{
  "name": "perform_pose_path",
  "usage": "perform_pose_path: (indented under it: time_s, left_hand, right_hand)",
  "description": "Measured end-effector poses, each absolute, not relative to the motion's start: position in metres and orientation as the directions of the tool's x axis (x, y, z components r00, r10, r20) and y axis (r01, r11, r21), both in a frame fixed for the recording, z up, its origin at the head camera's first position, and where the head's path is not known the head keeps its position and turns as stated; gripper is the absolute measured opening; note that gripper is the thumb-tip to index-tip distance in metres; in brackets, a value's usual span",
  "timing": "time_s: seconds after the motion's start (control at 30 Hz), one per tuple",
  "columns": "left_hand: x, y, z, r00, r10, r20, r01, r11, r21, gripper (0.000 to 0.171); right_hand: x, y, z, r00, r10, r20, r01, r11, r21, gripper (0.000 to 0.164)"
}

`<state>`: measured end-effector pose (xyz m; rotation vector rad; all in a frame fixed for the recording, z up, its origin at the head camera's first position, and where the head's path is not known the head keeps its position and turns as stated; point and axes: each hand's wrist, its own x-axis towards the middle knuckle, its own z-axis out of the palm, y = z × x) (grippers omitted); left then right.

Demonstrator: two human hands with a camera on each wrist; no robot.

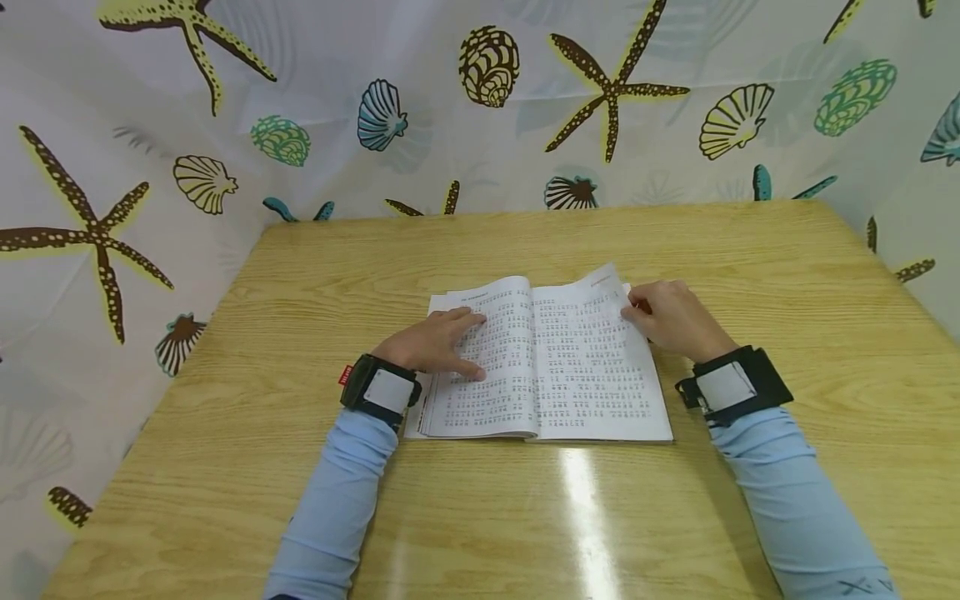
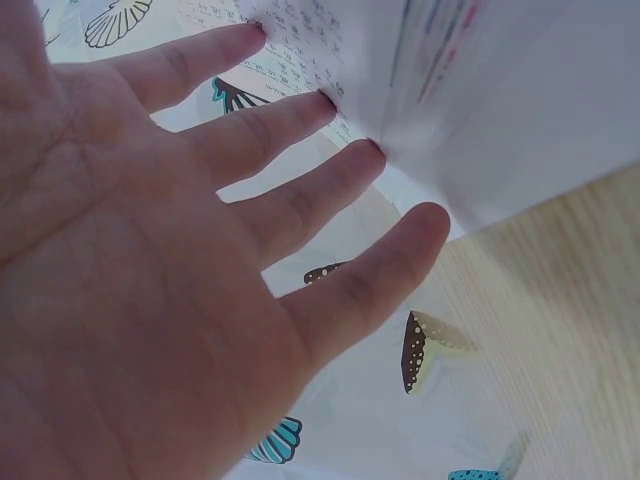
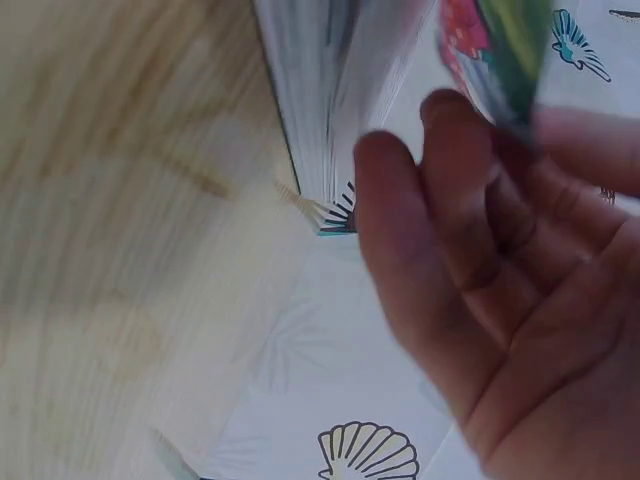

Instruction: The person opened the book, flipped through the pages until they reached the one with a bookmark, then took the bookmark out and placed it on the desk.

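The open book (image 1: 542, 367) has its right page (image 1: 592, 362) pinched by the right hand (image 1: 670, 317); the left hand (image 1: 432, 342), spread wide apart, rests on the left page (image 1: 506, 396). It lies on the wooden bench (image 1: 480, 508) before seashell-patterned cloth (image 1: 427, 46).

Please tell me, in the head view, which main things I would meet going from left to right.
Large brown starfish print on the cloth, left hand on the left page, open book, right hand holding a page at its outer edge, blue shell print at the picture's right edge.
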<state>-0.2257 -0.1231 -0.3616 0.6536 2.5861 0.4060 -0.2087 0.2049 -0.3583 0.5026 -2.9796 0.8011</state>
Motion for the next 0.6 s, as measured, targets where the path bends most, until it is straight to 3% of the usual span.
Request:
perform_pose_path:
  time_s: [0.17, 0.3, 0.43, 0.6]
  left_hand:
    - [-0.226, -0.123, -0.361, -0.792, 0.503, -0.347, 0.375, 0.848, 0.375, 0.087]
    - [-0.227, -0.123, -0.361, -0.785, 0.518, -0.339, 0.396, 0.841, 0.368, 0.086]
    - [-0.226, -0.129, -0.361, -0.748, 0.620, -0.238, 0.497, 0.761, 0.417, 0.067]
    - [-0.226, -0.139, -0.364, -0.679, 0.730, -0.075, 0.528, 0.557, 0.641, 0.034]
  right_hand:
    - [-0.203, 0.191, -0.353, -0.891, -0.452, -0.032, -0.301, 0.645, -0.702, 0.047]
    - [-0.193, 0.173, -0.346, -0.832, -0.527, -0.175, -0.223, 0.606, -0.764, 0.067]
    - [-0.188, 0.157, -0.347, -0.775, -0.596, -0.211, -0.281, 0.624, -0.729, 0.067]
    - [-0.186, 0.144, -0.358, -0.724, -0.673, -0.151, -0.433, 0.614, -0.660, 0.054]
